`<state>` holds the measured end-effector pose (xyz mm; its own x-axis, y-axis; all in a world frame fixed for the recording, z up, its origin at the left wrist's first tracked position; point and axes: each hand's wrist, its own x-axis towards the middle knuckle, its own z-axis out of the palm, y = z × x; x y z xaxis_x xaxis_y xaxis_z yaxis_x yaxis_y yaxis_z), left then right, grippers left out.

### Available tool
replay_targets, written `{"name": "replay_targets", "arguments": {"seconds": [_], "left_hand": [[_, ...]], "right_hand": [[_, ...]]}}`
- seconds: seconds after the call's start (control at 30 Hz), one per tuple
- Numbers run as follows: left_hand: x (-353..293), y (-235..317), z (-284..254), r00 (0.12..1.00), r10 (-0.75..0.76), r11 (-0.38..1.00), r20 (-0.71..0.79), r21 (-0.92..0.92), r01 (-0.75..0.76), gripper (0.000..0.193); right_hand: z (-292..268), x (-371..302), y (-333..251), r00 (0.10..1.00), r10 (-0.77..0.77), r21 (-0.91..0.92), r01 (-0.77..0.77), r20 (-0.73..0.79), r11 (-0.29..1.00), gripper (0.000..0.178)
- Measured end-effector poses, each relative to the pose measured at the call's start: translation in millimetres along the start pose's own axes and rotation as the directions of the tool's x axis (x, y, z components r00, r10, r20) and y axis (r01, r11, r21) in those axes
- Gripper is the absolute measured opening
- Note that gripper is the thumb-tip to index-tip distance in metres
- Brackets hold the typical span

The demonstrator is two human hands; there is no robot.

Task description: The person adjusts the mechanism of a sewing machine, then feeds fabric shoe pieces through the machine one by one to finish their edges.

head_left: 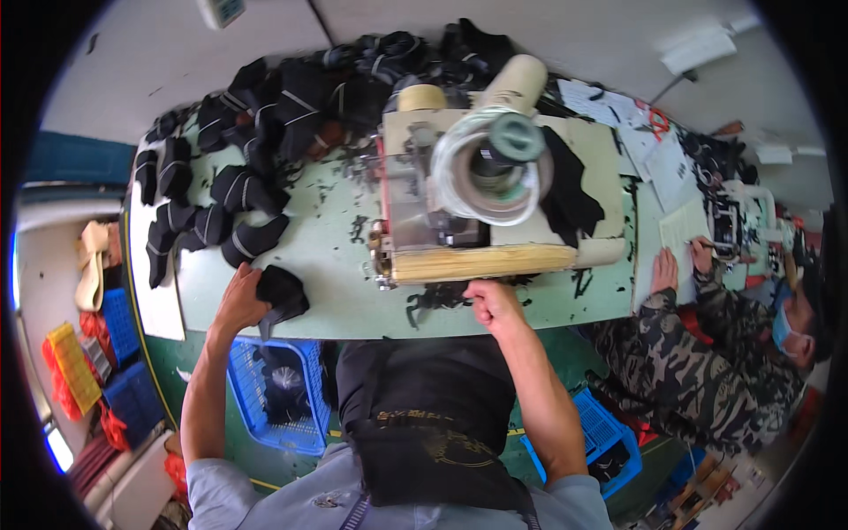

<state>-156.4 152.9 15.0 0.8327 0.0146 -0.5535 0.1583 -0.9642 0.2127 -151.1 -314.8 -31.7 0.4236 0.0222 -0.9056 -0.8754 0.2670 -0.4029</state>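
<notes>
My left hand [241, 300] is closed on the left edge of a folded black cloth piece [283, 295] near the table's front edge. Curled into a fist, my right hand [495, 306] is just in front of the sewing machine [503, 262]; what it holds, if anything, is hidden. The machine has a pale body, with a yellowish strip along its front. A thread cone and a ring-shaped white bundle rest on top. Beyond my left hand, several black fabric pieces [243, 190] with light seam lines lie on the green tabletop [331, 305].
A heap of black fabric [300, 93] lines the back. Blue baskets [278, 397] stand below the table, left and right of my lap. At the right, a person in camouflage clothing [698, 362] sits with hands by papers [680, 228] and another machine. Black scraps litter the tabletop.
</notes>
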Motion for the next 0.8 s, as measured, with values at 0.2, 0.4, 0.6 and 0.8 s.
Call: {"name": "replay_targets", "arguments": {"seconds": [0.2, 0.4, 0.6, 0.8], "left_hand": [[-9.1, 13.6, -26.8, 0.976, -0.113, 0.984, 0.184, -0.114, 0.135, 0.074], [-84.3, 118.2, -34.9, 0.986, -0.006, 0.187, 0.164, -0.969, 0.162, 0.071], [-112.0, 207.8, -1.5, 0.999, 0.016, -0.172, -0.046, -0.984, -0.043, 0.056], [-117.4, 217.0, -42.0, 0.858, 0.429, -0.228, -0.284, -0.952, -0.202, 0.11]], "right_hand": [[32.0, -43.4, 9.8, 0.994, -0.049, 0.386, 0.084, -0.1, 0.919, 0.017], [95.5, -120.3, 48.7, 0.774, -0.483, -0.135, 0.575, 0.41, 0.807, 0.079], [112.9, -148.0, 21.0, 0.717, -0.431, -0.203, 0.614, 0.548, 0.763, 0.045], [80.7, -180.4, 0.2, 0.575, 0.03, 0.043, -0.112, 0.818, 0.993, 0.048]]}}
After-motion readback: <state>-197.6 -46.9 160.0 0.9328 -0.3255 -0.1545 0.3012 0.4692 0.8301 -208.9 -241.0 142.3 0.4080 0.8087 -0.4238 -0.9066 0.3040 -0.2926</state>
